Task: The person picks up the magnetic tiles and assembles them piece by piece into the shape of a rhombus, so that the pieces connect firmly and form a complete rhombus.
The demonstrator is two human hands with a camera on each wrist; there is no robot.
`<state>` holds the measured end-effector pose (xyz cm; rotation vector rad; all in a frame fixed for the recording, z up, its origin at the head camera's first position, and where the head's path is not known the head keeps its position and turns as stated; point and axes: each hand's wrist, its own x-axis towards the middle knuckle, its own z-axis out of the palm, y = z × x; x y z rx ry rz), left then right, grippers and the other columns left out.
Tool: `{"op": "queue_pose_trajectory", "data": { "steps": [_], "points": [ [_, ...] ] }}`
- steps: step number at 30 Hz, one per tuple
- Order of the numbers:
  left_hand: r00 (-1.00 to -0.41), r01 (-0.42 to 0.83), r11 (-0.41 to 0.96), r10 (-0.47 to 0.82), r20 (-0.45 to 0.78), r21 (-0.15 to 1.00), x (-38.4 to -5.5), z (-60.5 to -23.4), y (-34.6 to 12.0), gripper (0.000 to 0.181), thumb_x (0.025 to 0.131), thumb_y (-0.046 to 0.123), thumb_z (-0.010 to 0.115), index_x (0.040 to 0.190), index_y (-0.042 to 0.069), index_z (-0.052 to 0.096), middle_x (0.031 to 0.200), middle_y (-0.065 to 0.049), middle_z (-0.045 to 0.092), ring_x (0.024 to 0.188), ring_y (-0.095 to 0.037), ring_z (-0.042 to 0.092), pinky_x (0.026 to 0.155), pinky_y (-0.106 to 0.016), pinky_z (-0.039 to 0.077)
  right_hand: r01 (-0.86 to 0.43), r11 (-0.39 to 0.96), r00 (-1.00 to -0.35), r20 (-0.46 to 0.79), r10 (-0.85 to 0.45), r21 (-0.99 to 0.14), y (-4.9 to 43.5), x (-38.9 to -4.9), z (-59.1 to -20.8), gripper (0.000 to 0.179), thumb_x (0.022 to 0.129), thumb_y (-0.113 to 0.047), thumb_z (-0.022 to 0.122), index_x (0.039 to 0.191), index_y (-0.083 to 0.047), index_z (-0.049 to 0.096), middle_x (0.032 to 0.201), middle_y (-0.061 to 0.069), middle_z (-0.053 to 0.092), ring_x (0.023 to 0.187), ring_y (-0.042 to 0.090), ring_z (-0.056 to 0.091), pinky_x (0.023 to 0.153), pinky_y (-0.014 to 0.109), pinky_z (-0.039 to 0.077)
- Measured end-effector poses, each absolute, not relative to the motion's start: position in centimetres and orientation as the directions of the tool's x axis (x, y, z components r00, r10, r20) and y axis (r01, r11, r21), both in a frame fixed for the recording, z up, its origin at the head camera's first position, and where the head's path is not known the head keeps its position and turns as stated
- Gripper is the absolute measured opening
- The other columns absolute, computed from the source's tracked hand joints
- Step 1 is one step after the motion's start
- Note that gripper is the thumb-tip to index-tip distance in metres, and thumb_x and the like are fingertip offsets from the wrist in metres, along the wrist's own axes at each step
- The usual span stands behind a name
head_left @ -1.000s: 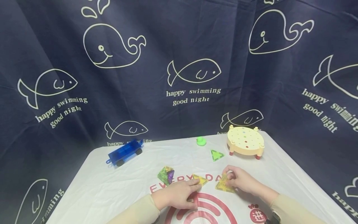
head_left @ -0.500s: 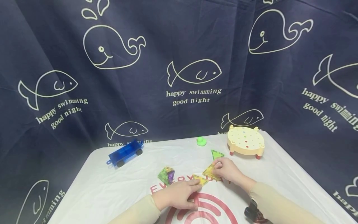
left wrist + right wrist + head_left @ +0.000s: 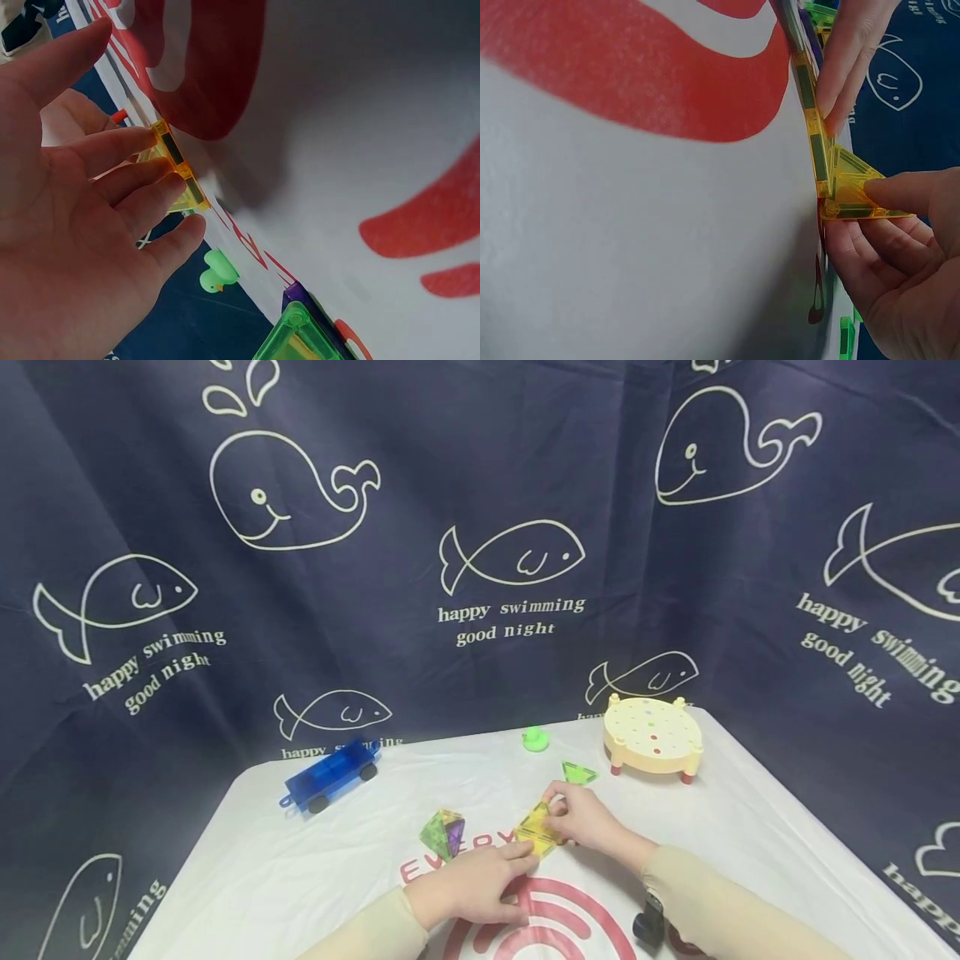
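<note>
My left hand lies over the table with its fingers extended, the fingertips resting on a flat yellow triangular magnetic tile. My right hand pinches a yellow piece of triangular magnetic tiles between thumb and fingers. The right wrist view has this piece standing at an angle, its lower corner at the end of the flat tile; whether they touch I cannot tell. Left of both hands sits a built shape of green, purple and yellow tiles. A green triangular tile lies just beyond my right hand.
A blue toy wagon with black wheels stands at the back left. Near the back edge is a green toy duck. The cream round pegboard stand on short legs occupies the back right. A dark patterned curtain rises behind the table.
My right hand has carried the yellow tile piece leftward, up to the flat tile under my left fingers. The left hand stays in place.
</note>
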<state>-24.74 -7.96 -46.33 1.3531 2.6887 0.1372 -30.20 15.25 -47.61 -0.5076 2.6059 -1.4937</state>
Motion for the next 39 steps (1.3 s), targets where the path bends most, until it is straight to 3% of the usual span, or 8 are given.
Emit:
{"op": "queue_pose_trajectory", "data": {
  "steps": [10, 25, 31, 37, 39],
  "points": [
    [-0.607, 0.777, 0.612, 0.791, -0.079, 0.149, -24.7, -46.3, -7.9, 0.073, 0.090, 0.056, 0.071, 0.150, 0.017, 0.053, 0.157, -0.006, 0.044, 0.130, -0.026, 0.056, 0.105, -0.035, 0.048, -0.349, 0.493, -0.905, 0.151, -0.397, -0.797, 15.1, -29.9, -47.2, 0.017, 0.081, 0.004, 0.075, 0.093, -0.003, 0.064, 0.074, 0.002, 0.068, 0.057, 0.014, 0.063, 0.048, 0.025, 0.053],
    [-0.606, 0.777, 0.610, 0.792, -0.077, 0.156, -24.9, -46.6, -8.0, 0.073, 0.090, 0.057, 0.069, 0.149, 0.017, 0.054, 0.157, -0.007, 0.044, 0.134, -0.026, 0.053, 0.107, -0.036, 0.047, -0.346, 0.535, -0.909, 0.134, -0.396, -0.771, 14.6, -30.0, -47.2, 0.016, 0.083, 0.003, 0.078, 0.091, -0.007, 0.068, 0.080, 0.002, 0.070, 0.064, 0.016, 0.065, 0.052, 0.027, 0.055],
    [-0.586, 0.782, 0.581, 0.808, -0.051, 0.225, -25.3, -46.3, -8.1, 0.067, 0.093, 0.051, 0.068, 0.147, 0.013, 0.056, 0.154, -0.011, 0.048, 0.132, -0.023, 0.055, 0.107, -0.032, 0.046, -0.389, 0.556, -0.895, 0.158, -0.417, -0.734, 14.8, -29.9, -47.3, 0.016, 0.082, -0.001, 0.081, 0.089, -0.008, 0.069, 0.081, -0.003, 0.069, 0.072, 0.012, 0.063, 0.062, 0.026, 0.054],
    [-0.584, 0.782, 0.577, 0.811, -0.047, 0.237, -25.7, -45.7, -8.1, 0.065, 0.093, 0.041, 0.072, 0.145, 0.005, 0.056, 0.154, -0.018, 0.046, 0.135, -0.025, 0.052, 0.110, -0.027, 0.041, -0.430, 0.496, -0.847, 0.147, -0.511, -0.754, 15.8, -30.1, -46.9, 0.020, 0.082, -0.002, 0.079, 0.098, -0.006, 0.068, 0.090, 0.003, 0.072, 0.084, 0.019, 0.069, 0.072, 0.027, 0.057],
    [-0.585, 0.778, 0.579, 0.809, -0.055, 0.244, -25.7, -45.6, -8.1, 0.065, 0.093, 0.040, 0.072, 0.144, 0.004, 0.055, 0.154, -0.019, 0.046, 0.137, -0.027, 0.050, 0.111, -0.028, 0.040, -0.428, 0.462, -0.824, 0.125, -0.553, -0.777, 16.3, -30.2, -46.6, 0.022, 0.083, -0.003, 0.076, 0.104, -0.003, 0.068, 0.097, 0.008, 0.072, 0.089, 0.023, 0.069, 0.069, 0.029, 0.057]
  ]
}}
